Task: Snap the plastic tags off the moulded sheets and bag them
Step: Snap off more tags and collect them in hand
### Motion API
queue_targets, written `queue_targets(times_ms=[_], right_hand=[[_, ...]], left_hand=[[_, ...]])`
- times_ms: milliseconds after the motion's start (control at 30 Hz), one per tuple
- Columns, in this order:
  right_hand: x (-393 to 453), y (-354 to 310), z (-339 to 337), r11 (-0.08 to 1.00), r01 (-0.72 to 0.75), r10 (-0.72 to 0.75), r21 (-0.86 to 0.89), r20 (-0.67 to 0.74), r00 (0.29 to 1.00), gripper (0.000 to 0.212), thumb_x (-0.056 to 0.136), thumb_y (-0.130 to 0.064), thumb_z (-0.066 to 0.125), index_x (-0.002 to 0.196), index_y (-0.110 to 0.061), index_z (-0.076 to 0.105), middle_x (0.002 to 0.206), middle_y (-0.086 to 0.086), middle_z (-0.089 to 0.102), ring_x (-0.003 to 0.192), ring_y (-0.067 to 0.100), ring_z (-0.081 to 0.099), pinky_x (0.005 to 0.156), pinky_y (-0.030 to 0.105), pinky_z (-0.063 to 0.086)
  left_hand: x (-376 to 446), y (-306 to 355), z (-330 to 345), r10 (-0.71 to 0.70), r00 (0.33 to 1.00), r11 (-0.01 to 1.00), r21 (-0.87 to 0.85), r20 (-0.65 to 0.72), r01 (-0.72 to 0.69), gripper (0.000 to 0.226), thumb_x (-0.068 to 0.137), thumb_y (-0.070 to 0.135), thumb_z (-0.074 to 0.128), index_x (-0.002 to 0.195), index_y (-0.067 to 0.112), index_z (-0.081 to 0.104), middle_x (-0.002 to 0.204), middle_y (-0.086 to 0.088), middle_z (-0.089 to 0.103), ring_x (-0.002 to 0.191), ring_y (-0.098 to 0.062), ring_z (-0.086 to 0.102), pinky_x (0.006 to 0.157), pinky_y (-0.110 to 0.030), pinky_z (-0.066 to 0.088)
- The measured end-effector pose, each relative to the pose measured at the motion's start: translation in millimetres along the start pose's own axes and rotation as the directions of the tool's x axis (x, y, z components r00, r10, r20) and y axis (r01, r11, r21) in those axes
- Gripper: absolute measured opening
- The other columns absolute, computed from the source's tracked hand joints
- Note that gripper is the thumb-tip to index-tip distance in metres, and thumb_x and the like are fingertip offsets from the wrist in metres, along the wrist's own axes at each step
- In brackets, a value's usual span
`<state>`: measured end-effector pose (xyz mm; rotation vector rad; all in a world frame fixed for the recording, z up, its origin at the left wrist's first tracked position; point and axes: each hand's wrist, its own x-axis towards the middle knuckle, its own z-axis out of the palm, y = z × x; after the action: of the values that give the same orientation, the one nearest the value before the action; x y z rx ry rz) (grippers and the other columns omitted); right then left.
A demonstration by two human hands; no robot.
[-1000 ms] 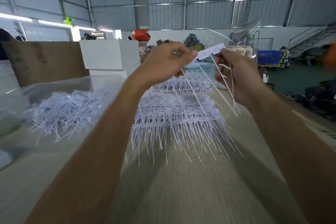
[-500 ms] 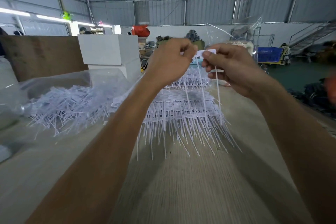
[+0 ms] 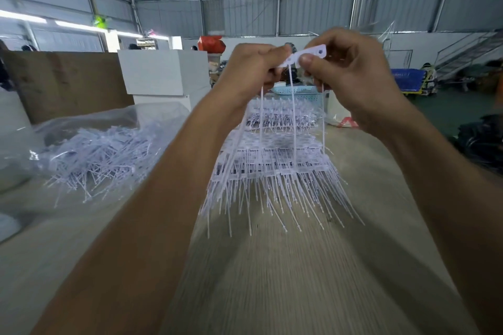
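Both hands up at chest height: left hand (image 3: 255,68) and right hand (image 3: 351,73) pinch a thin white tag strip (image 3: 307,56), tails dangling above the moulded sheets (image 3: 275,160) on the tabletop (image 3: 272,280). Feather-light, bendy, probably brittle at the joints; grip close beside the break.

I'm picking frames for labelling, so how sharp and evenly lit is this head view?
Head view: the hands, left hand and right hand, and the white tag strip are fairly sharp; the near table smears into streaks; ceiling light strips blow out; wide-angle bending at edges.
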<state>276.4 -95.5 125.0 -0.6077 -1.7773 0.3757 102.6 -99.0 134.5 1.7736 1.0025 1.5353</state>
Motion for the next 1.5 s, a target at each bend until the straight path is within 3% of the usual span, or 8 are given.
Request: queue_targets(times_ms=[267, 367, 567, 733, 1000, 1100, 1267, 1500], right_hand=[[4.8, -41.9, -4.8, 0.934, 0.251, -0.273, -0.253, -0.054, 0.961, 0.014, 0.098, -0.021, 0.064, 0.1, -0.007, 0.064, 0.09, 0.014, 0.066, 0.074, 0.021, 0.06, 0.065, 0.029, 0.05], [5.6, -47.3, -10.7, 0.944, 0.211, -0.23, -0.252, -0.048, 0.972, 0.011, 0.1, -0.019, 0.06, 0.106, -0.01, 0.063, 0.083, 0.004, 0.064, 0.063, 0.005, 0.059, 0.061, 0.02, 0.05], [8.6, -47.7, -12.0, 0.907, 0.182, -0.235, -0.38, -0.097, 0.967, 0.019, 0.1, -0.022, 0.059, 0.117, -0.015, 0.064, 0.074, 0.008, 0.063, 0.062, 0.011, 0.059, 0.063, 0.031, 0.05], [10.5, -52.5, -12.6, 0.913, 0.156, -0.229, -0.377, -0.158, 0.961, 0.019, 0.1, -0.021, 0.055, 0.113, -0.015, 0.068, 0.079, -0.019, 0.056, 0.069, 0.003, 0.057, 0.065, 0.016, 0.043], [12.3, -56.7, -10.7, 0.83, 0.091, -0.228, -0.551, -0.185, 0.956, 0.019, 0.097, -0.028, 0.054, 0.105, -0.023, 0.071, 0.09, -0.011, 0.065, 0.072, -0.004, 0.057, 0.072, 0.021, 0.048], [12.0, -54.0, -9.8, 0.808, 0.079, -0.218, -0.584, -0.171, 0.961, 0.017, 0.098, -0.027, 0.056, 0.105, -0.023, 0.071, 0.091, -0.013, 0.063, 0.072, -0.008, 0.053, 0.073, 0.015, 0.044], [10.5, -45.5, -7.4, 0.843, 0.091, -0.182, -0.53, -0.121, 0.976, 0.013, 0.096, -0.027, 0.062, 0.102, -0.022, 0.072, 0.085, -0.004, 0.068, 0.08, 0.016, 0.067, 0.08, 0.042, 0.055], [10.0, -13.1, -6.3, 0.784, -0.038, -0.087, -0.62, -0.17, 0.982, 0.02, 0.097, -0.012, 0.061, 0.111, -0.02, 0.073, 0.097, 0.002, 0.073, 0.078, 0.013, 0.062, 0.079, 0.037, 0.056]], left_hand=[[-10.4, 32.2, 1.1, -0.052, 0.971, 0.903, -0.404, 0.234, 0.146, 0.042, 0.104, 0.02, 0.045, 0.061, 0.016, 0.047, 0.048, 0.006, 0.031, 0.046, -0.011, 0.021, 0.061, -0.034, 0.01], [-10.6, 39.2, -2.7, 0.024, 0.996, 0.984, -0.179, 0.082, -0.009, 0.038, 0.103, 0.025, 0.052, 0.067, 0.013, 0.054, 0.05, 0.004, 0.039, 0.046, -0.013, 0.03, 0.054, -0.03, 0.021], [-16.2, 48.7, -4.0, 0.213, 0.977, 0.957, 0.197, 0.026, -0.214, 0.033, 0.103, 0.024, 0.056, 0.074, 0.01, 0.062, 0.052, 0.01, 0.053, 0.047, -0.005, 0.045, 0.049, -0.018, 0.036], [-16.2, 58.9, 3.4, 0.424, 0.905, 0.755, 0.537, 0.039, -0.377, 0.03, 0.102, 0.028, 0.056, 0.088, 0.003, 0.065, 0.065, 0.007, 0.056, 0.058, -0.005, 0.049, 0.062, -0.023, 0.039], [-15.7, 60.8, 0.6, 0.495, 0.859, 0.494, 0.773, 0.127, -0.399, 0.022, 0.099, 0.041, 0.054, 0.086, 0.024, 0.055, 0.064, 0.014, 0.044, 0.058, 0.005, 0.042, 0.057, -0.015, 0.029], [-13.3, 54.8, -1.9, 0.467, 0.873, 0.56, 0.717, 0.142, -0.416, 0.026, 0.1, 0.037, 0.056, 0.09, 0.013, 0.062, 0.064, 0.013, 0.047, 0.056, 0.003, 0.043, 0.057, -0.016, 0.03], [-9.6, 47.8, -11.6, 0.387, 0.902, 0.621, 0.67, 0.19, -0.407, 0.027, 0.1, 0.033, 0.06, 0.092, 0.008, 0.067, 0.066, 0.01, 0.052, 0.057, 0.002, 0.045, 0.06, -0.021, 0.036], [-27.0, 51.9, -7.5, 0.246, 0.86, 0.819, 0.379, 0.448, -0.431, 0.017, 0.1, 0.019, 0.06, 0.085, 0.017, 0.067, 0.065, 0.015, 0.06, 0.057, 0.003, 0.052, 0.057, -0.01, 0.041]])
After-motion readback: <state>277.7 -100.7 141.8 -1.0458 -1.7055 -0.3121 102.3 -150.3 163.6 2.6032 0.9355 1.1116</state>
